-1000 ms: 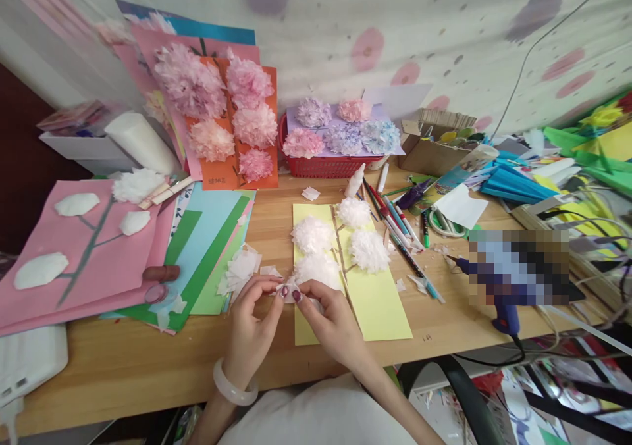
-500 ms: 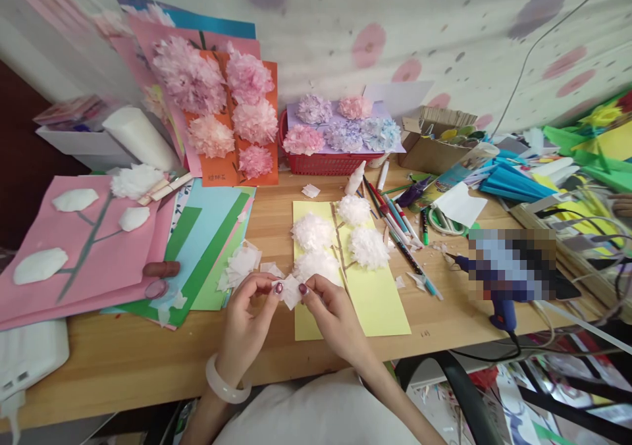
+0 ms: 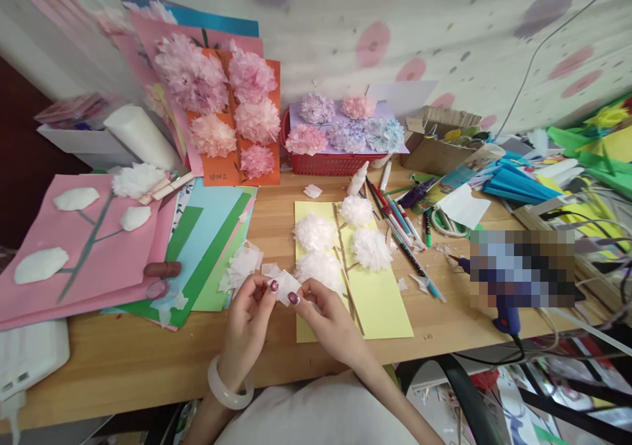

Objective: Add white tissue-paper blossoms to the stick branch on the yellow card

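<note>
Between my two hands is a small piece of thin white tissue paper (image 3: 283,286). My left hand (image 3: 250,320) pinches its left side with thumb and fingertips, and my right hand (image 3: 328,314) pinches the right side. Just behind them lies a yellow card (image 3: 385,307) bearing several fluffy white paper flowers (image 3: 371,249) along a drawn brown stem. Its lower left flower is partly covered by my right fingers. A loose pile of white tissue squares (image 3: 243,264) sits on the wooden desk beyond my left hand.
On the right are felt pens (image 3: 395,216), a glue gun (image 3: 506,316) with its cord, and a blurred patch. A red basket (image 3: 326,164) and orange card (image 3: 217,168) with paper flowers stand behind. Pink card (image 3: 113,267) and green sheets (image 3: 197,287) lie left.
Both hands have shifted their hold on the tissue slightly, with the right thumb moving a little left. The view has moved slightly; the flowers on the card look the same.
</note>
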